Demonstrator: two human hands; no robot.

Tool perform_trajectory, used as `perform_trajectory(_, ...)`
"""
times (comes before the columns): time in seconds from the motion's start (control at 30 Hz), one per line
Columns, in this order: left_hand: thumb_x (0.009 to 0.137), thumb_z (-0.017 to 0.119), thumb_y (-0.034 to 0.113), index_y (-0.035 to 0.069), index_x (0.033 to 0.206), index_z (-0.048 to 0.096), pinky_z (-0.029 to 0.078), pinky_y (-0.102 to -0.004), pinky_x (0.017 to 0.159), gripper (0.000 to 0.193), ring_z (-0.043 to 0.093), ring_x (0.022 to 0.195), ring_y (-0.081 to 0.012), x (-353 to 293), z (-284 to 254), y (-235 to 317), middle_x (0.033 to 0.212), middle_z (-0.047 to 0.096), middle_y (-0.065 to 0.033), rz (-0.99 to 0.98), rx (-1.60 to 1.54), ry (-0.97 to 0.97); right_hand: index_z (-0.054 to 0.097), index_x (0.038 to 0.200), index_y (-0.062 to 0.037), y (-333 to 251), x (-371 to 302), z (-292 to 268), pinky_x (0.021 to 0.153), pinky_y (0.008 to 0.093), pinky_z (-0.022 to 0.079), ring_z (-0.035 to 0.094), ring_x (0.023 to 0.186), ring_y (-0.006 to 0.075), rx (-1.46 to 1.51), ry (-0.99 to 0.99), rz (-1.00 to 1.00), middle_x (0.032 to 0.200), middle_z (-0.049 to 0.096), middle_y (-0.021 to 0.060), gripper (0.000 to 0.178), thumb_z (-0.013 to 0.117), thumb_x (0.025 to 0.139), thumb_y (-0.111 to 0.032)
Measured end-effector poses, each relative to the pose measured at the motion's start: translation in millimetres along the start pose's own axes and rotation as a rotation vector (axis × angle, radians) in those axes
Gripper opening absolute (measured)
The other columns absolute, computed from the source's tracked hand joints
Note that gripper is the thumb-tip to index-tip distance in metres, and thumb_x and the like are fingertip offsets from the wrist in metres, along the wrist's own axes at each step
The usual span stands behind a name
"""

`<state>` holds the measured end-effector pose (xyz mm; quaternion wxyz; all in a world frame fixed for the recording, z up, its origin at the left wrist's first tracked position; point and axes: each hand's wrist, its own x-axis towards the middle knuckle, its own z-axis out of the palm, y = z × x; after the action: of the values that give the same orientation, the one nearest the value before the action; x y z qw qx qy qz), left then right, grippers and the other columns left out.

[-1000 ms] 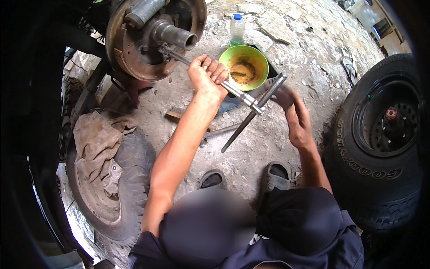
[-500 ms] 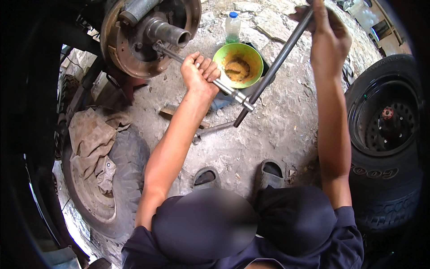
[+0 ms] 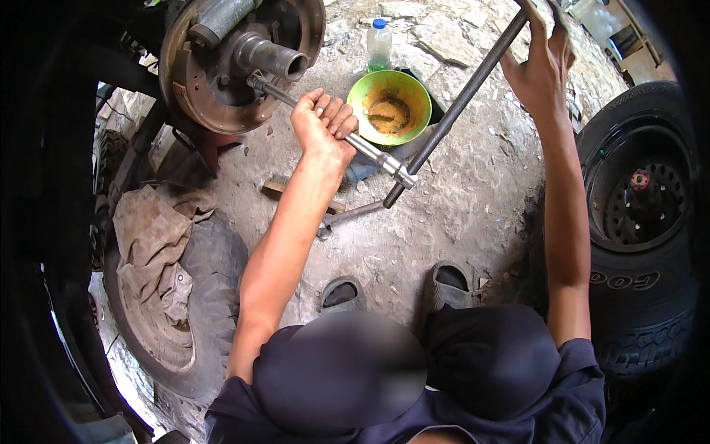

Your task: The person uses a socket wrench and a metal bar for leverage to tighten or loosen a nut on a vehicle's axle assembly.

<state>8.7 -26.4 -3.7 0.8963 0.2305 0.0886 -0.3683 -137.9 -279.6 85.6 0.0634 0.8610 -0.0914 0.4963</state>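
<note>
My left hand [image 3: 323,127] is closed round the chrome shaft of a socket wrench [image 3: 377,154]. The wrench's far end sits at a bolt beside the hub spindle [image 3: 272,58] on a rusty brake assembly [image 3: 188,89]. A long dark steel bar [image 3: 466,96] crosses the wrench's near end and slants up to the right. Beside the bar's upper end, my right hand [image 3: 543,70] has its fingers stretched out and apart; whether it touches the bar I cannot tell.
A green bowl [image 3: 350,103] holding orange-brown stuff stands by a blue-capped bottle [image 3: 379,48]. An L-shaped metal tool [image 3: 347,216] and a wooden piece [image 3: 277,185] lie on the ground. A wheel [image 3: 629,296] stands right; a tyre [image 3: 218,274] with a cloth [image 3: 148,237] lies left.
My right hand has opened from round the bar's upper end, its fingers now spread. The bar has shifted little, and my left hand keeps its hold on the wrench.
</note>
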Motion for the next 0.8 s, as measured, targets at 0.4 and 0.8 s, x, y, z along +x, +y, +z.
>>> perform_trajectory(0.4, 0.091, 0.049, 0.017, 0.018, 0.052, 0.027, 0.017, -0.0217, 0.032, 0.045, 0.017, 0.037, -0.0077, -3.5, 7.0, -0.6, 0.045, 0.021, 0.0059, -0.011, -0.192, -0.132, 0.046, 0.051, -0.0129, 31.4, 11.6, 93.4, 0.050, 0.0307, 0.033, 0.038, 0.046, 0.0139, 0.219, 0.306, -0.283, 0.047, 0.041, -0.0001, 0.045, 0.069, 0.088, -0.015)
perform_trajectory(0.8, 0.090, 0.050, 0.018, 0.019, 0.053, 0.026, 0.016, -0.0227, 0.033, 0.043, 0.017, 0.039, -0.0081, -5.0, 9.6, 3.7, 0.047, 0.020, 0.0058, 0.043, -0.160, -0.084, 0.062, 0.067, -0.0004, -284.4, -273.2, 18.6, 0.054, 0.0347, 0.044, 0.052, 0.058, 0.0121, 1.583, -1.396, 1.018, 0.058, 0.056, 0.0023, 0.044, 0.059, 0.096, -0.034)
